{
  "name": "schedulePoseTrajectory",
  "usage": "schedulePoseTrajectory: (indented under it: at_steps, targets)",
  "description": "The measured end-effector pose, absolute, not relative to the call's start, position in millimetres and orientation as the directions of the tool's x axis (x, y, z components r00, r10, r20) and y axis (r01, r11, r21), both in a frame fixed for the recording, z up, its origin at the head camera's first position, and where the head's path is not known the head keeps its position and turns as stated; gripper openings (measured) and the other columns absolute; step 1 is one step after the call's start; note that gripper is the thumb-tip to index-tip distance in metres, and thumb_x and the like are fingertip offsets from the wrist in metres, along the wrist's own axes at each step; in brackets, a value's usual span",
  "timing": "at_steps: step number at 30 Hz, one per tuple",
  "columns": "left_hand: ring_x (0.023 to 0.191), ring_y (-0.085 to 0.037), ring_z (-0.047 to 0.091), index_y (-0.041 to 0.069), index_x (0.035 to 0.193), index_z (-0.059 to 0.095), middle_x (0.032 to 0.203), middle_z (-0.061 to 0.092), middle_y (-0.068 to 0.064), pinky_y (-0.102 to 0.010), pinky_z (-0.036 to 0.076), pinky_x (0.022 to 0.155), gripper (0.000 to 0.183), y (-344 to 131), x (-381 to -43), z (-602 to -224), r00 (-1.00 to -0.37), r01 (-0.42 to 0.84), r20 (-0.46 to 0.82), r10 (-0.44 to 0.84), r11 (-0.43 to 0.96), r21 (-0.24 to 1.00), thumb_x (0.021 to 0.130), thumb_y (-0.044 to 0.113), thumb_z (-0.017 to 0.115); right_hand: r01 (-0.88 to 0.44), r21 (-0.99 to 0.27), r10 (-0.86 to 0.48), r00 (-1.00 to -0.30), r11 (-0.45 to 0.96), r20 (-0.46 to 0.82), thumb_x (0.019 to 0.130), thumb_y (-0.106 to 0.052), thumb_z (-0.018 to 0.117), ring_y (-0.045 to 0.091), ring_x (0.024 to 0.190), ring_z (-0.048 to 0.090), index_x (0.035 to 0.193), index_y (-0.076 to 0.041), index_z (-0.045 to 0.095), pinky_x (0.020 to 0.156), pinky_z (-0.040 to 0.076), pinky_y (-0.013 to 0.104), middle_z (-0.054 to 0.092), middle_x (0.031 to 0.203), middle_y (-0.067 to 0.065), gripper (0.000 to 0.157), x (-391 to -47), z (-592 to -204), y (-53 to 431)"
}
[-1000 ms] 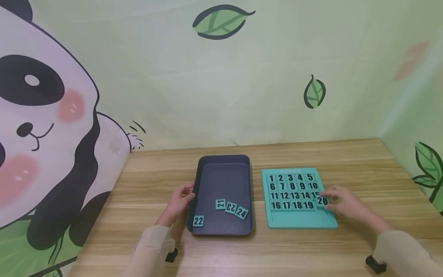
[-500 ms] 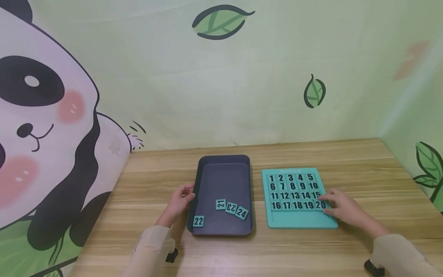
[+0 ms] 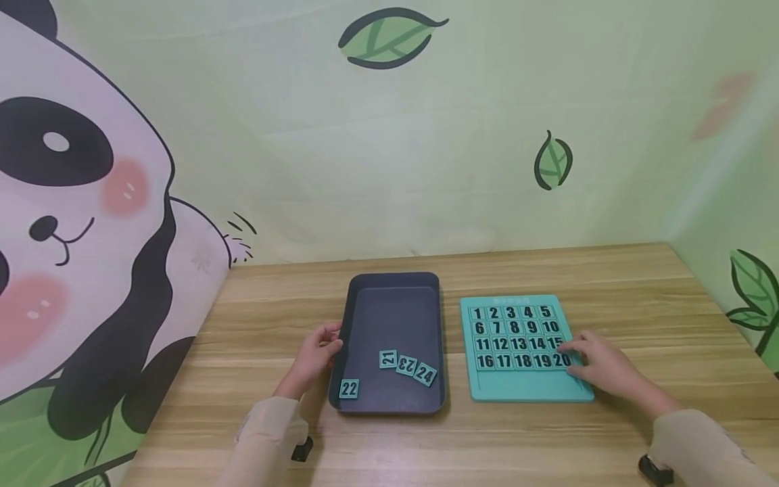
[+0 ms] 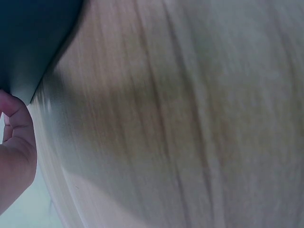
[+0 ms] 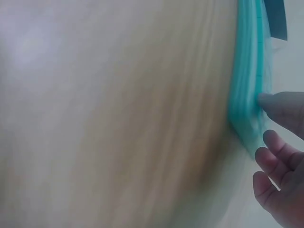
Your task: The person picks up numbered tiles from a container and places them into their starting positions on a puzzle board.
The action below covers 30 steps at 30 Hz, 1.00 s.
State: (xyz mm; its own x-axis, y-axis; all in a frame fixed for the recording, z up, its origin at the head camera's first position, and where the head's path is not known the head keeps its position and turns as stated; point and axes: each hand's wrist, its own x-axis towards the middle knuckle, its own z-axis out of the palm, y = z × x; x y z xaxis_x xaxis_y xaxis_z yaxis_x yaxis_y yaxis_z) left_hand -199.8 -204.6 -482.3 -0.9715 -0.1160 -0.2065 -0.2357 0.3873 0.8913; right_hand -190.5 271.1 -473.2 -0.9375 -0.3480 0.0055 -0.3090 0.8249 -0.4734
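Note:
In the head view my left hand [image 3: 315,353] grips the left rim of a dark tray [image 3: 389,281], thumb at the rim. Several number tiles lie in the tray: 22 [image 3: 349,388], 21 [image 3: 387,359], 23 [image 3: 406,366] and 24 [image 3: 425,374]. Beside it is a turquoise number board [image 3: 529,387] with tiles 1 to 20 in rows. My right hand [image 3: 608,365] has index finger and thumb at the right-hand corners of the 20 tile [image 3: 560,360], which lies at the end of the fourth row. The right wrist view shows the board [image 5: 244,71] edge-on, its tiles unreadable.
The tray and board stand apart on a wooden table [image 3: 487,446]. Behind the table is a pale green backdrop [image 3: 475,169] with leaves and a panda. Below the 16 to 20 row, the board has a bare strip.
The 20 tile, tilted in my right fingers and overlapping the board's edge, has moved left and down to lie level beside 19. My left hand and the tray have stayed still.

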Motion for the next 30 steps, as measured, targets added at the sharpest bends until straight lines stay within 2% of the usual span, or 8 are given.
schedulePoseTrajectory:
  at_steps: [7,11,17,22,30]
  targets:
    - [0.084,-0.017,0.05,0.004,0.12,0.05,0.1,0.05,-0.012,-0.023,0.043,0.056,0.034,-206.3,-200.6,-485.5,-0.971,-0.238,-0.207,-0.123,0.38,0.894,0.086,0.005,0.05,-0.378,-0.478,-0.388,-0.918,0.793,0.081,0.072,-0.013,0.068,0.033,0.091,0.053,0.103,-0.003,0.062,0.075,0.045,0.048,0.055,0.1,0.017,0.034,-194.1,-464.7,255.4]
    - [0.085,-0.017,0.05,0.003,0.121,0.05,0.1,0.051,-0.013,-0.023,0.043,0.055,0.034,-206.2,-201.5,-485.9,-0.972,-0.231,-0.199,-0.123,0.374,0.898,0.086,0.004,0.051,-0.396,-0.504,-0.396,-0.911,0.768,0.112,0.071,-0.01,0.068,0.023,0.081,0.052,0.101,-0.002,0.062,0.066,0.045,0.035,0.055,0.093,0.012,0.031,-197.1,-462.9,241.1]
    - [0.083,-0.016,0.049,0.004,0.12,0.05,0.099,0.05,-0.012,-0.023,0.043,0.055,0.034,-206.6,-202.1,-485.4,-0.972,-0.23,-0.199,-0.122,0.367,0.901,0.086,0.004,0.051,-0.397,-0.557,-0.411,-0.905,0.73,0.106,0.073,-0.01,0.067,0.017,0.076,0.046,0.106,-0.003,0.06,0.058,0.04,0.022,0.053,0.097,0.011,0.035,-201.0,-461.8,214.9]
    - [0.084,-0.017,0.049,0.005,0.121,0.05,0.101,0.05,-0.012,-0.023,0.043,0.055,0.035,-207.3,-201.7,-484.5,-0.972,-0.234,-0.205,-0.119,0.362,0.902,0.086,0.005,0.051,-0.45,-0.578,-0.483,-0.869,0.68,0.108,0.075,-0.013,0.066,0.017,0.078,0.05,0.109,-0.006,0.059,0.059,0.041,0.021,0.054,0.102,0.009,0.036,-203.4,-454.9,184.0]
    - [0.088,-0.019,0.049,0.006,0.121,0.05,0.103,0.051,-0.013,-0.023,0.043,0.056,0.035,-207.1,-201.0,-485.4,-0.971,-0.239,-0.211,-0.114,0.359,0.902,0.086,0.005,0.05,-0.573,-0.554,-0.615,-0.778,0.604,0.133,0.076,-0.014,0.065,0.022,0.087,0.052,0.11,-0.007,0.059,0.068,0.045,0.028,0.054,0.103,0.007,0.035,-208.9,-436.4,121.6]
